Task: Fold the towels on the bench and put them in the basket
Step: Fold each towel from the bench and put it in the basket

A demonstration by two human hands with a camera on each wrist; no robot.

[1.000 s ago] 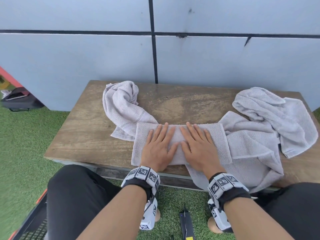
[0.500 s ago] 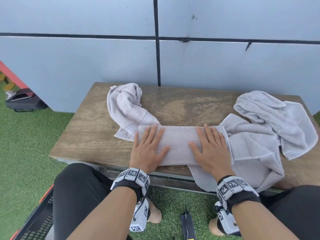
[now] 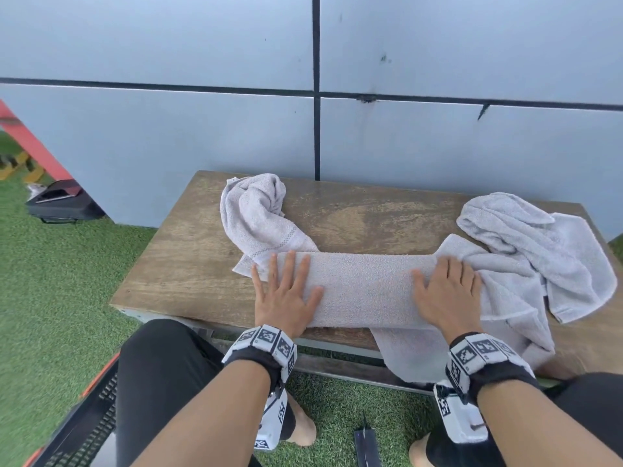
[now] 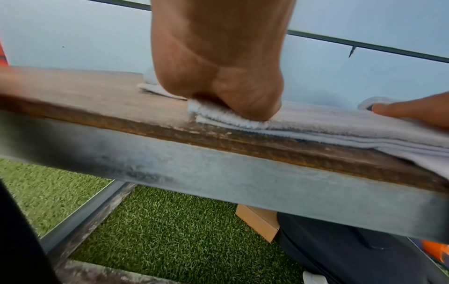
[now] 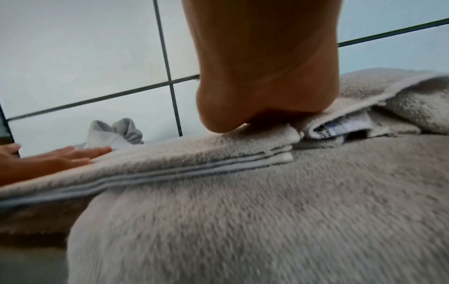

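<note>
A grey folded towel lies as a long strip along the front of the wooden bench. My left hand presses flat on its left end, fingers straight and spread. My right hand presses flat on its right end. In the left wrist view the heel of my left hand sits on the towel's stacked edges. The right wrist view shows my right hand on the layered towel. A crumpled towel lies at the back left. Loose towels lie heaped at the right.
A black basket with an orange rim stands on the grass at my lower left. One towel hangs over the bench's front edge. A grey panelled wall stands right behind the bench. A dark bag lies on the grass far left.
Both hands have slid apart along the folded towel, from side by side at its middle out to its two ends, smoothing it flat.
</note>
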